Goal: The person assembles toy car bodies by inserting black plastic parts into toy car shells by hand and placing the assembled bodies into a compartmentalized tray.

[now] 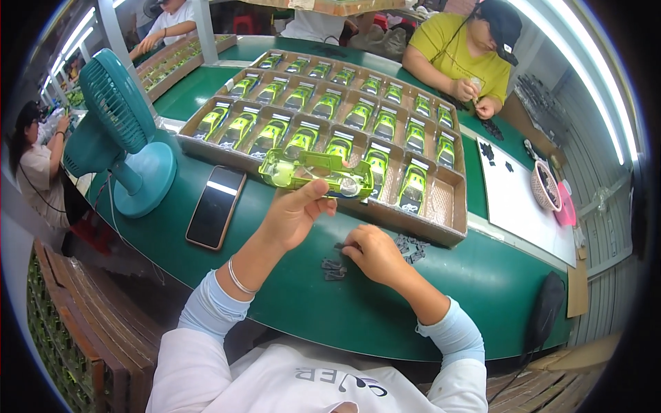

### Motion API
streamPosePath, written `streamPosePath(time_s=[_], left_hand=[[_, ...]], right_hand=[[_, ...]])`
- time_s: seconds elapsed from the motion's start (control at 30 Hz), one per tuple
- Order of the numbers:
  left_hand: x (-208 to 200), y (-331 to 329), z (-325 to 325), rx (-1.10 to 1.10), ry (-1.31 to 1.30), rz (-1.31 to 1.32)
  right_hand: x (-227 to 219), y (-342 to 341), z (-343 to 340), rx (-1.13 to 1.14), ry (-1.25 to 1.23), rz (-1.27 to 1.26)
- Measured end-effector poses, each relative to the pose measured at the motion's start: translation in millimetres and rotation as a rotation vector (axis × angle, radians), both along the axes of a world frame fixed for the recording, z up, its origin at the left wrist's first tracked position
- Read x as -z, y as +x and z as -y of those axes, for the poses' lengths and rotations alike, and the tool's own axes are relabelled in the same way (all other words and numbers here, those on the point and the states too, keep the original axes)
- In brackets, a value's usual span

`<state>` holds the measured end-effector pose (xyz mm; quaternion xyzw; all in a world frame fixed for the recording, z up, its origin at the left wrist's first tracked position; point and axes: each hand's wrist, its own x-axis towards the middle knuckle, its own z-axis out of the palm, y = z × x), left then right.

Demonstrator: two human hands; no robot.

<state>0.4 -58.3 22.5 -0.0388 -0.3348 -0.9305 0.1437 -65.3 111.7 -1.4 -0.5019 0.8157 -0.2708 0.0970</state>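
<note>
A green toy car shell (317,173) was held up above the table (310,303) in the left hand (295,215), underside turned upward, the grip pinched on its lower edge between thumb and fingers. The shell was seen just in front of the cardboard tray (451,220), overlapping its near row. The right hand (373,253) was laid low on the green table, its grip pressed together on a small dark part (339,246) at the fingertips; how firmly it was pinched could not be told. More dark parts (333,269) were scattered just beside that hand on its left, and a further little heap (411,246) was seen on its right, near the tray wall. The tray was filled with rows of finished green cars (301,141), one to a compartment, with the near right compartment left bare. A black phone (215,206) was laid flat on the table left of the left hand, and a teal fan (117,124) was stood beyond it. Across the table, a person in a yellow shirt (458,51) was seen with both hands drawn close together, a white sheet (513,199) and a small basket (545,186) lying to the right of the tray.
</note>
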Motion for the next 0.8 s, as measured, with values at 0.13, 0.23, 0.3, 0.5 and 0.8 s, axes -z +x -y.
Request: streamPosePath(time_s=[0.13,0.23,0.3,0.5,0.8], left_hand=[[5.0,-4.3,6.9,-0.079,-0.065,0.026],[5.5,-6.5,6.9,-0.129,-0.1,0.038],[6.1,-6.2,6.2,-0.119,-0.103,0.056],[8.1,-3.5,4.6,-0.147,-0.124,0.02],[-87.5,-40.0,69.7,-0.227,-0.385,-0.141]], right_hand=[[-22.7,-1.4,-17.3,0.032,-0.053,0.31],[-29.6,-2.1,-29.4,0.101,-0.169,0.442],[-29.8,-2.8,-33.8,0.108,-0.201,0.46],[-49.8,2.7,-46.1,0.142,-0.283,0.407],[-59.7,1.2,-53.7,0.087,-0.356,0.421]])
